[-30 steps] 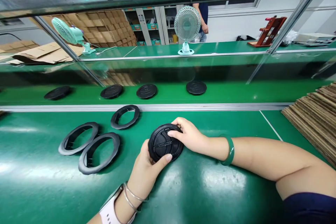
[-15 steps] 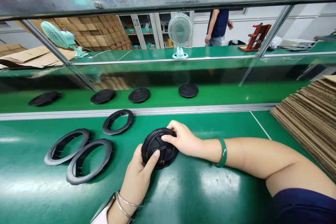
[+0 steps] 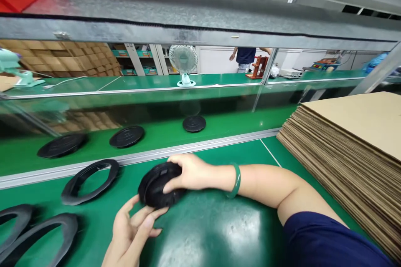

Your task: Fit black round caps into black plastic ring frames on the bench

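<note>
A round black plastic cover (image 3: 156, 185), slightly blurred, is held tilted just above the green bench. My right hand (image 3: 188, 173) grips it at its right side, thumb on the near face and the other fingers partly hidden behind the rim. At the lower left edge, my left hand (image 3: 133, 229) has its fingers apart; some fingertips touch the rim and underside, while the thumb is off the cover. To the left lies a black ring (image 3: 73, 192), and nearer to me are two more rings, one of them (image 3: 70, 233) cut off by the picture's edge.
Several black discs, among them one disc (image 3: 194, 124), lie on the green strip behind the metal rail (image 3: 219, 145). A tall stack of cardboard sheets (image 3: 344, 133) stands at the right. Above runs a metal shelf (image 3: 175, 33). A fan (image 3: 183, 59) and a person (image 3: 246, 57) are beyond.
The view has swung right and up. My left thumb has come off the cover and the left fingers have spread, while my right hand keeps its grip and the cover has turned.
</note>
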Tool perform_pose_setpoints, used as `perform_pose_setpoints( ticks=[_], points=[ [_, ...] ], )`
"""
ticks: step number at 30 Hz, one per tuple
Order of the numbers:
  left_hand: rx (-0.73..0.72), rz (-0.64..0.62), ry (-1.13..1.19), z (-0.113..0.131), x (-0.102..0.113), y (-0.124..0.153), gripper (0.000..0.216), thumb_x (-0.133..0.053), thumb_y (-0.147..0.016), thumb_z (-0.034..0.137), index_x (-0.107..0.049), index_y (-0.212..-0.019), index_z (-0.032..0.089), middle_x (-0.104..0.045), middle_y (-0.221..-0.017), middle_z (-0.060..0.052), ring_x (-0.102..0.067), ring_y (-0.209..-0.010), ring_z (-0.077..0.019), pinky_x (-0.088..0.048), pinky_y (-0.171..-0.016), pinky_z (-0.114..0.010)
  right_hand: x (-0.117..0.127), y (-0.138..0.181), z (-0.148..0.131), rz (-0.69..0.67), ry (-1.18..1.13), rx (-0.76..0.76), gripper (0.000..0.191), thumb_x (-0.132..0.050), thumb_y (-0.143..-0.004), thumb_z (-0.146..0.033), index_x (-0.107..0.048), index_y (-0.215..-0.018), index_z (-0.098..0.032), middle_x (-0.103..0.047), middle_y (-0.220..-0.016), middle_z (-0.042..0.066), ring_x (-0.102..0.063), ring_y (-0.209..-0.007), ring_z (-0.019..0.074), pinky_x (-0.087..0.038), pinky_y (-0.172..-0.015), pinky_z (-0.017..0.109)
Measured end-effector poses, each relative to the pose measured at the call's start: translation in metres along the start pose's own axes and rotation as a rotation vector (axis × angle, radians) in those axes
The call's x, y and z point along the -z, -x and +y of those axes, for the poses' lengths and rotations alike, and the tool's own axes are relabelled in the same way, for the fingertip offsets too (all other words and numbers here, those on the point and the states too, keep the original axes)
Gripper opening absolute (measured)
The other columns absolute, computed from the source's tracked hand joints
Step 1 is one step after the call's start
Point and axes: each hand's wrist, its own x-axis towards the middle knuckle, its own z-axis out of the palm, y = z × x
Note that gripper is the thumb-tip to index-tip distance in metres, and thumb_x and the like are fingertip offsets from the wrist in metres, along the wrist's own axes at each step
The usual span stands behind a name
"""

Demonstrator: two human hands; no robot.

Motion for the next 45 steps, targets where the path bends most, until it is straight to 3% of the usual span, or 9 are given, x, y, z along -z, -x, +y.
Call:
perform_pose_setpoints(
  ticks=[4, 8, 11, 18, 23, 31, 36, 41, 45],
  points=[
    [-0.011, -0.050, 0.058, 0.011, -0.009, 0.005, 0.093, -0.067, -0.076, 0.077, -0.029, -0.146, 0.027, -0.067, -0.123, -0.017, -0.067, -0.109, -0.0357, -0.059, -0.059, -0.030, 0.088, -0.014, 0.022, 0.391, 0.754, -0.291, 0.017, -0.059, -0.105, -0.027, -0.064, -0.119, -0.019, -0.068, -0.116, 0.009, -0.062, -0.113, 0.0232, -0.050, -0.095, 0.032],
    [-0.004, -0.080, -0.040, 0.015, -0.008, 0.009, 0.087, -0.065, -0.079, 0.075, -0.032, -0.145, 0.029, -0.070, -0.117, -0.012, -0.066, -0.113, -0.0298, -0.058, -0.067, -0.026, 0.136, -0.021, 0.049, 0.326, 0.941, -0.575, 0.027, -0.077, -0.092, -0.030, -0.072, -0.096, -0.004, -0.068, -0.090, 0.026, -0.067, -0.096, 0.0414, -0.053, -0.086, 0.049],
    [-0.004, -0.101, -0.048, 0.013, -0.007, 0.010, 0.081, -0.063, -0.081, 0.075, -0.035, -0.142, 0.029, -0.069, -0.118, -0.010, -0.065, -0.114, -0.0265, -0.057, -0.070, -0.024, 0.122, -0.025, 0.060, 0.251, 0.955, -0.534, 0.041, -0.074, -0.095, -0.042, -0.073, -0.098, -0.001, -0.068, -0.087, 0.027, -0.067, -0.093, 0.0430, -0.053, -0.087, 0.053],
    [-0.046, -0.148, -0.089, 0.000, -0.005, 0.008, 0.071, -0.063, -0.085, 0.069, -0.041, -0.138, 0.027, -0.067, -0.122, -0.009, -0.062, -0.119, -0.0254, -0.055, -0.088, -0.029, 0.073, -0.031, 0.082, 0.148, 0.881, -0.145, 0.059, -0.064, -0.103, -0.027, -0.039, -0.156, -0.020, -0.025, -0.161, 0.010, -0.024, -0.148, 0.0323, -0.032, -0.119, 0.044],
    [-0.118, -0.183, -0.166, -0.008, -0.002, 0.005, 0.057, -0.061, -0.090, 0.060, -0.046, -0.133, 0.026, -0.066, -0.121, -0.007, -0.063, -0.117, -0.0239, -0.054, -0.086, -0.029, 0.080, -0.034, 0.098, 0.196, 0.758, -0.180, 0.068, -0.068, -0.100, -0.028, -0.035, -0.158, -0.015, -0.013, -0.162, 0.020, -0.045, -0.136, 0.0368, -0.045, -0.110, 0.045],
    [-0.143, -0.340, -0.239, -0.026, 0.010, -0.005, 0.055, -0.058, -0.095, 0.055, -0.041, -0.137, 0.024, -0.064, -0.126, -0.011, -0.061, -0.120, -0.0249, -0.056, -0.089, -0.031, 0.078, -0.028, 0.093, 0.085, 0.607, 0.094, 0.060, -0.066, -0.097, -0.017, -0.043, -0.153, -0.013, -0.034, -0.157, 0.011, -0.035, -0.144, 0.0210, -0.030, -0.122, 0.031],
    [-0.120, -0.277, -0.197, -0.019, 0.007, 0.000, 0.054, -0.060, -0.093, 0.056, -0.047, -0.134, 0.023, -0.064, -0.125, -0.011, -0.061, -0.119, -0.0260, -0.055, -0.086, -0.031, 0.060, -0.022, 0.082, -0.060, 0.576, 0.495, 0.029, -0.055, -0.104, -0.017, -0.066, -0.131, -0.021, -0.058, -0.138, 0.003, -0.053, -0.129, 0.0169, -0.042, -0.110, 0.029],
    [-0.105, -0.403, -0.272, -0.020, 0.015, -0.007, 0.053, -0.059, -0.093, 0.058, -0.052, -0.131, 0.021, -0.061, -0.133, -0.014, -0.060, -0.120, -0.0267, -0.055, -0.091, -0.032, 0.063, -0.023, 0.080, -0.027, 0.759, 0.417, 0.020, -0.055, -0.106, -0.023, -0.072, -0.116, -0.019, -0.069, -0.110, 0.004, -0.063, -0.105, 0.0190, -0.049, -0.091, 0.028],
    [-0.110, -0.381, -0.337, -0.013, 0.013, -0.006, 0.047, -0.058, -0.091, 0.059, -0.062, -0.120, 0.023, -0.065, -0.126, -0.011, -0.065, -0.082, -0.0204, -0.055, -0.084, -0.034, 0.068, -0.023, 0.082, -0.020, 0.800, 0.353, 0.015, -0.061, -0.103, -0.023, -0.075, -0.108, -0.020, -0.068, -0.096, 0.003, -0.064, -0.091, 0.0190, -0.048, -0.080, 0.027]
  ],
)
